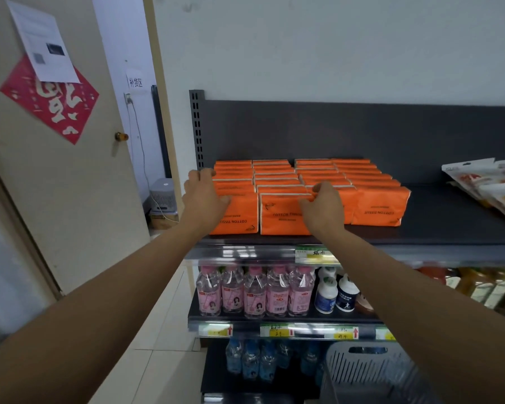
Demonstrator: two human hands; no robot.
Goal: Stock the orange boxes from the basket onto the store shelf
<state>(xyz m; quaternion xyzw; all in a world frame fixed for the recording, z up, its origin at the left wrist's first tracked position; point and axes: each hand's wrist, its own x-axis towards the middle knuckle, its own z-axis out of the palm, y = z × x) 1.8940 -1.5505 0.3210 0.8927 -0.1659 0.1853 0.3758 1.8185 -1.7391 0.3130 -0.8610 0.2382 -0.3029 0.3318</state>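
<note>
Several orange boxes (379,205) labelled COTTON TISSUE stand in tight rows on the dark top shelf (449,228). My left hand (203,193) lies flat against the left side of the leftmost row, fingers spread over the box tops. My right hand (322,204) pinches the top right corner of the front box of the second row (280,217), thumb on its face. The grey basket (362,371) sits low at the bottom right, and what it holds is hidden.
White snack bags (487,182) lie at the shelf's right end. Pink bottles (254,293) and small white bottles (336,293) fill the shelf below, blue bottles (251,360) the one under it. A door (56,141) stands open on the left.
</note>
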